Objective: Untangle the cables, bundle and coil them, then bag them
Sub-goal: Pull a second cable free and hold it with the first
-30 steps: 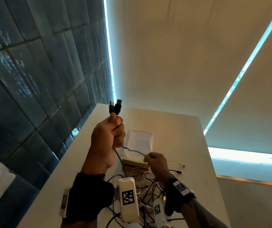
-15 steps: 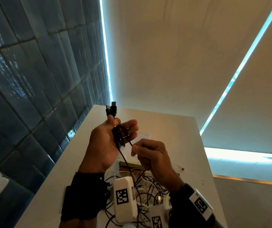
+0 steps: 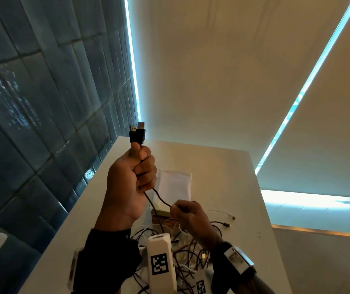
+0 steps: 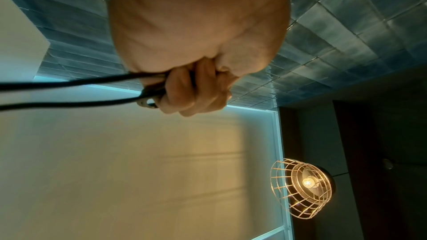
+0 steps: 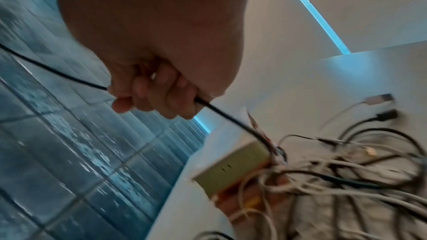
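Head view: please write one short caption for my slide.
Left hand grips a doubled black cable, both plugs up; right hand pinches it above tangled cables on a white table.

A wall of glossy dark blue-grey tiles point(image 3: 42, 107) meets a plain cream wall point(image 3: 212, 71) along a cyan light strip point(image 3: 132, 66). The white rectangular tabletop point(image 3: 222, 177) stands against both. A lit wire-cage lamp point(image 4: 302, 187) hangs overhead.

Home-like interior: blue tiled wall point(image 3: 42, 102), caged pendant lamp point(image 4: 302, 187), white table point(image 3: 222, 166).
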The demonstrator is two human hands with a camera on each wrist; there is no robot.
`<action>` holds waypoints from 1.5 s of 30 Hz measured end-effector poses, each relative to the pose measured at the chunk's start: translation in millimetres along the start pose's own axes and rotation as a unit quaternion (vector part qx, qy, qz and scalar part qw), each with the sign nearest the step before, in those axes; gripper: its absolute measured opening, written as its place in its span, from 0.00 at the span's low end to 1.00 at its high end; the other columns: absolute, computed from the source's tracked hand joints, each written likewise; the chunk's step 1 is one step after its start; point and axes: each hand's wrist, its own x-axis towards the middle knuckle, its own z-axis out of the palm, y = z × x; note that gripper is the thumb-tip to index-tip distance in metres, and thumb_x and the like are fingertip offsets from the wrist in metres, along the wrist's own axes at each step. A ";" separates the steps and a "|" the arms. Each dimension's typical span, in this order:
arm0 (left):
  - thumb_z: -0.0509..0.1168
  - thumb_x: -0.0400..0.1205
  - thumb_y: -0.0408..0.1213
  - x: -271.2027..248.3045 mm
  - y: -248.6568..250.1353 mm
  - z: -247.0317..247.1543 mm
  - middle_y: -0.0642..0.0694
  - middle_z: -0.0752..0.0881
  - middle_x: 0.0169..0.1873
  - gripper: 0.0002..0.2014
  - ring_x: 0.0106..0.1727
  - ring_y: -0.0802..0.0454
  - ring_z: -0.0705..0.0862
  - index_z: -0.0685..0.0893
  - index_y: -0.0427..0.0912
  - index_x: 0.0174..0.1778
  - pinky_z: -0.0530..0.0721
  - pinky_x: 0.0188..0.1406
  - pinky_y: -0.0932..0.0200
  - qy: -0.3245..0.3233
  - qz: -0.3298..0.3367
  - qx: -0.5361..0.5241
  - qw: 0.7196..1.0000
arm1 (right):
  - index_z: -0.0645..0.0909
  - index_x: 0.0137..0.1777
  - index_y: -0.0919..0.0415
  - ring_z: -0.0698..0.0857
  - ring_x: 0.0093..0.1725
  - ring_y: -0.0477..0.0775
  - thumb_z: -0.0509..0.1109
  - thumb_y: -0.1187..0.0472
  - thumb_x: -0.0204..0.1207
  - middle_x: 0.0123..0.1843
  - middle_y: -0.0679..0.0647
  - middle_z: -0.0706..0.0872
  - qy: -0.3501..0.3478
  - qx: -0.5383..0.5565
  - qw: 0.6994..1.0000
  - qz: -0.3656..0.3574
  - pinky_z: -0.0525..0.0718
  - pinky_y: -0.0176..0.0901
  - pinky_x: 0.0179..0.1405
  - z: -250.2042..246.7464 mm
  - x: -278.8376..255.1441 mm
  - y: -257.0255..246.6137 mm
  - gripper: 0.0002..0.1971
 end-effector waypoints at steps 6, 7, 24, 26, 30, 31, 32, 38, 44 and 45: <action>0.55 0.80 0.46 -4.4 3.7 0.2 0.55 0.63 0.17 0.15 0.16 0.62 0.57 0.74 0.46 0.28 0.51 0.15 0.64 0.008 0.003 0.028 1.000 | 0.85 0.33 0.60 0.75 0.32 0.44 0.67 0.58 0.77 0.30 0.48 0.81 0.034 -0.047 0.997 0.058 0.73 0.39 0.35 -1.8 -3.5 58.7 0.13; 0.55 0.80 0.47 -4.0 2.8 0.1 0.55 0.63 0.17 0.15 0.15 0.62 0.57 0.74 0.46 0.28 0.50 0.16 0.64 0.011 0.001 0.032 0.999 | 0.84 0.32 0.59 0.75 0.32 0.44 0.67 0.59 0.78 0.30 0.48 0.80 0.037 -0.057 0.996 0.065 0.72 0.39 0.35 -2.2 -2.0 60.5 0.13; 0.46 0.91 0.42 5.0 -9.0 -2.8 0.36 0.92 0.36 0.19 0.22 0.50 0.83 0.70 0.41 0.35 0.70 0.15 0.66 0.095 -0.049 0.241 0.965 | 0.82 0.40 0.68 0.57 0.19 0.47 0.66 0.64 0.82 0.20 0.49 0.64 0.070 0.121 0.984 -0.110 0.56 0.36 0.20 -9.9 0.7 -98.7 0.11; 0.45 0.90 0.44 5.7 -10.3 -2.4 0.35 0.92 0.44 0.20 0.32 0.46 0.90 0.71 0.42 0.35 0.80 0.21 0.64 0.095 -0.040 0.213 0.972 | 0.82 0.38 0.67 0.58 0.19 0.47 0.67 0.62 0.80 0.20 0.49 0.64 0.028 0.116 0.983 -0.140 0.57 0.35 0.20 -5.7 -7.4 -105.1 0.11; 0.45 0.89 0.47 5.4 -6.3 -0.4 0.33 0.90 0.52 0.19 0.51 0.39 0.91 0.70 0.44 0.35 0.91 0.45 0.51 0.040 -0.028 0.043 0.998 | 0.82 0.37 0.67 0.60 0.19 0.45 0.67 0.61 0.78 0.20 0.48 0.67 -0.039 0.095 0.988 -0.119 0.60 0.33 0.19 -1.7 -16.2 -104.0 0.11; 0.46 0.89 0.47 4.4 -4.8 1.1 0.33 0.90 0.52 0.19 0.50 0.40 0.91 0.70 0.44 0.36 0.90 0.46 0.50 0.026 -0.026 0.014 0.999 | 0.82 0.36 0.67 0.62 0.19 0.43 0.67 0.62 0.78 0.20 0.47 0.68 -0.057 0.096 0.988 -0.104 0.63 0.32 0.19 -1.4 -17.8 -102.8 0.11; 0.46 0.90 0.46 4.1 -4.0 2.7 0.33 0.90 0.52 0.19 0.47 0.42 0.92 0.71 0.43 0.36 0.90 0.45 0.51 0.015 -0.024 -0.002 1.000 | 0.82 0.36 0.66 0.63 0.18 0.42 0.67 0.64 0.79 0.20 0.45 0.69 -0.075 0.099 0.988 -0.086 0.64 0.30 0.19 -1.3 -18.4 -101.2 0.10; 0.47 0.89 0.45 2.1 -1.9 13.8 0.40 0.90 0.39 0.19 0.19 0.58 0.71 0.70 0.45 0.33 0.72 0.22 0.65 -0.023 -0.005 0.002 1.000 | 0.79 0.37 0.67 0.68 0.18 0.38 0.66 0.66 0.80 0.20 0.42 0.75 -0.127 0.120 0.985 0.013 0.62 0.29 0.18 -2.6 -14.0 -82.4 0.10; 0.47 0.88 0.45 0.3 1.1 8.4 0.53 0.68 0.18 0.22 0.17 0.60 0.59 0.74 0.46 0.30 0.58 0.19 0.63 -0.037 -0.001 0.012 0.999 | 0.80 0.34 0.67 0.72 0.19 0.36 0.63 0.69 0.83 0.25 0.49 0.80 -0.062 0.068 0.995 0.050 0.69 0.25 0.19 -2.5 -4.9 -40.2 0.14; 0.47 0.88 0.45 0.2 2.5 8.1 0.53 0.67 0.18 0.22 0.17 0.60 0.59 0.74 0.46 0.29 0.57 0.19 0.63 -0.036 0.000 0.012 0.999 | 0.79 0.35 0.69 0.72 0.18 0.36 0.62 0.69 0.83 0.25 0.51 0.79 -0.055 0.066 0.995 0.053 0.69 0.25 0.19 -2.7 -3.6 -31.5 0.14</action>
